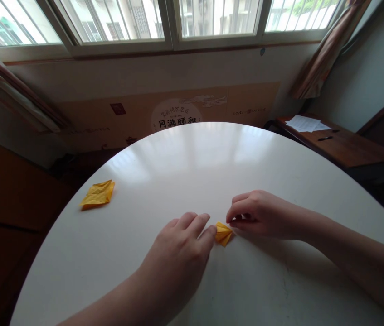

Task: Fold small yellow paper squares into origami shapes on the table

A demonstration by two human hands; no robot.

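A small folded piece of yellow paper (223,232) lies on the round white table (192,172), between my two hands. My left hand (181,244) rests palm down with its fingers together, the fingertips pressing the paper's left edge. My right hand (263,213) comes in from the right, curled, with thumb and fingers pinching the paper's right edge. Most of the paper is hidden under the fingers.
A second crumpled, folded yellow paper (98,194) lies near the table's left edge. Behind the table a cardboard panel (174,115) leans under the window. A dark wooden desk (341,145) with white sheets (305,123) stands at the right.
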